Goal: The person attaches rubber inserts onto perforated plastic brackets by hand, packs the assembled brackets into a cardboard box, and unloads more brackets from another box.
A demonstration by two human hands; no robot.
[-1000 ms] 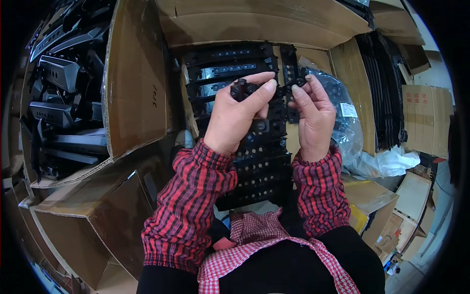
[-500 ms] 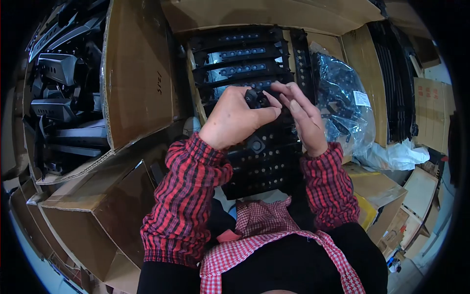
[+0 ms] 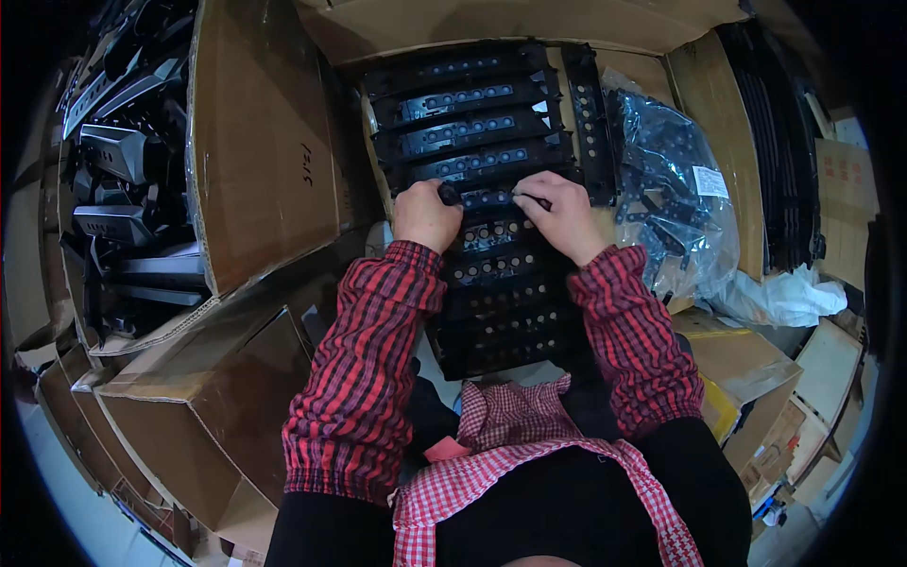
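My left hand (image 3: 425,219) is closed around a few small black round parts (image 3: 449,194), mostly hidden by the fingers. It rests at the left end of one black strip-shaped panel (image 3: 487,199), which has a row of round sockets. Over the same panel's right part, my right hand (image 3: 565,215) has thumb and fingers pinched together; what they hold is too small and dark to make out. Behind it lie several similar black panels (image 3: 463,128) in a stack of rows. Nearer rows (image 3: 491,265) show pale round holes.
A clear plastic bag (image 3: 675,180) of black parts lies to the right. At the left stands a cardboard box (image 3: 269,151) beside black and grey plastic housings (image 3: 113,156). Another carton (image 3: 203,416) is at lower left, and stacked black panels (image 3: 770,142) stand at far right.
Both hands have moved apart and down onto the panel row. My left hand carried its black parts to the left; my right hand closed from spread fingers into a pinch.
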